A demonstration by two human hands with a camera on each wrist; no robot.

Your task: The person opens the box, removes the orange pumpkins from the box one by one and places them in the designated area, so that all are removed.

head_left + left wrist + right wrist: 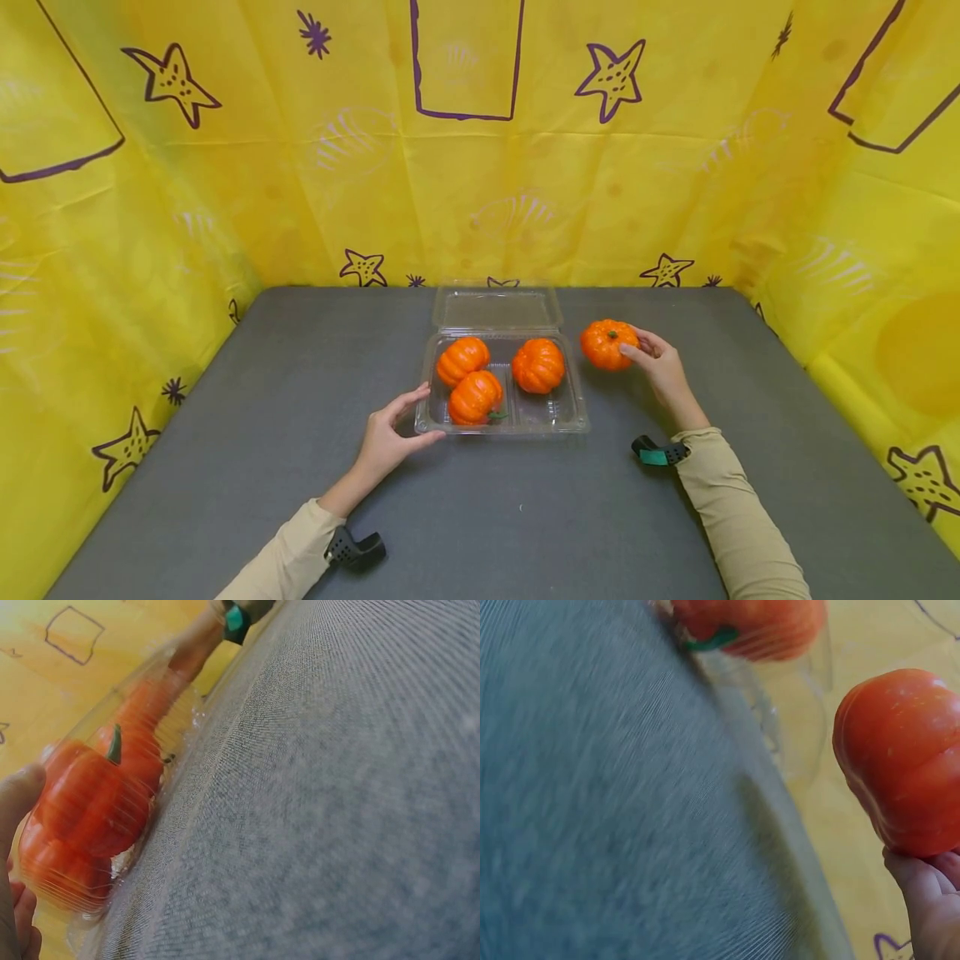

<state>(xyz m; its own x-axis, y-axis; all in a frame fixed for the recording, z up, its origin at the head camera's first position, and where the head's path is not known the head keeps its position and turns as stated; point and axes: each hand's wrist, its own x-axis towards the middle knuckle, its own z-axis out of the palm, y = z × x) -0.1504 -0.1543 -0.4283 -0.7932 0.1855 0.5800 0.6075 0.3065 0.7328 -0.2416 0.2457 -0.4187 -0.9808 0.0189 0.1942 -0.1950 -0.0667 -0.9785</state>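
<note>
Nearest, at 6 o'clock: just grey table (480,517) and two sleeves.

A bit further in, at about 8 o'clock from the clear box (572,418): the left hand (390,433). Spread wide and loose, thumb along the near edge, fingers up against the left wall. Touches the corner, does not squeeze it. Seems to be keeping the box from sliding.

Inside the box, three pumpkins (475,397) — two close together on the left, one at the back right. At 5 o'clock inside, one bare corner.

Out at 2 o'clock from the box, just beside it: the fourth pumpkin (607,343), with the right hand (660,367) wrapped round its right side, fingers curled and gripping. Resting on the table or just lifted — cannot tell.

At 12 o'clock, the lid (497,308), flipped open and lying flat behind the box. Past that, yellow cloth (225,167) with purple stars.

Looks like the filling step, nearly done: three in, one out. Calls for lifting the fourth pumpkin over the right wall and setting it down in the bare corner, gently, with no bump to the pumpkin behind it. Needs a steady left hand too, because the thin box could skid.
</note>
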